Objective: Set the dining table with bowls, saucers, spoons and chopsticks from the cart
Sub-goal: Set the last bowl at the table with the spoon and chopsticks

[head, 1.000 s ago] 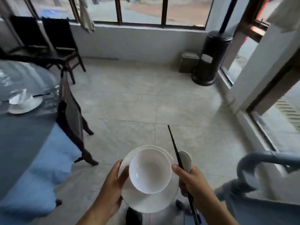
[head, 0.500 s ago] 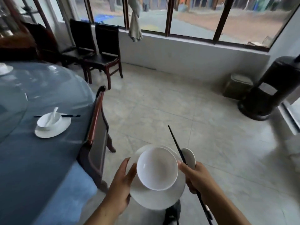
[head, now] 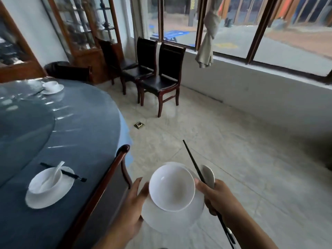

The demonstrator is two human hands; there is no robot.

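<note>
1. One round, glossy white bowl (head: 172, 187) sits on one wider white saucer (head: 172, 219), carried above the floor between the two hands.
2. The left hand (head: 131, 209) grips the saucer's rim, thumb curled against the bowl; its fingers are hidden beneath.
3. The right hand (head: 218, 197) is clamped round thin black chopsticks (head: 193, 161) and one white spoon (head: 208, 174), both jutting past the knuckles.
4. Left of the left thumb, a curved wooden chair back (head: 107, 175) meets the round, blue-grey table (head: 86, 123), which holds two white settings: a nearer setting (head: 48, 187) and a farther setting (head: 53, 87).

text: none legible | labels: none | numbers: none
</note>
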